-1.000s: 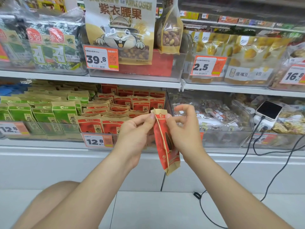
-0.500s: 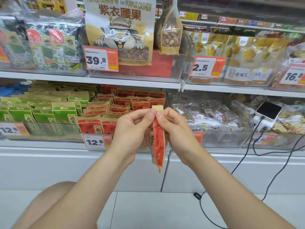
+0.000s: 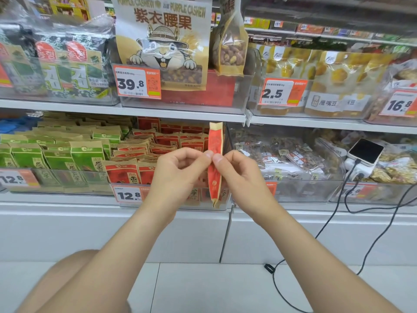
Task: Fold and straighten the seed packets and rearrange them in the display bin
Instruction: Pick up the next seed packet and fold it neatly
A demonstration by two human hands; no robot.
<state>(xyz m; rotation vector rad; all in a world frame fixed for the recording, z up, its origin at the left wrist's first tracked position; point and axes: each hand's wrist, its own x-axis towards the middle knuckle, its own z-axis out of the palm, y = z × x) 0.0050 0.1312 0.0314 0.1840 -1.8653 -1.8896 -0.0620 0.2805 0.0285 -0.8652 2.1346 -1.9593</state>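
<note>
A red seed packet (image 3: 215, 141) with tan edges hangs upright and edge-on in front of the lower shelf. My left hand (image 3: 178, 175) pinches its left side near the middle with thumb and forefinger. My right hand (image 3: 239, 177) pinches the same spot from the right. Behind them the clear display bin (image 3: 126, 187) holds several red seed packets (image 3: 144, 152), some standing, some lying flat and jumbled.
Green seed packets (image 3: 67, 152) fill the bin to the left. A clear bin of mixed snack bags (image 3: 288, 159) sits to the right, then a white device (image 3: 364, 152) with black cables (image 3: 334, 213) trailing to the floor. The upper shelf carries cashew bags (image 3: 162, 41) and price tags.
The packet turned from showing its face to edge-on and rose higher. Both hands slid their pinch from its top edge down to about its middle.
</note>
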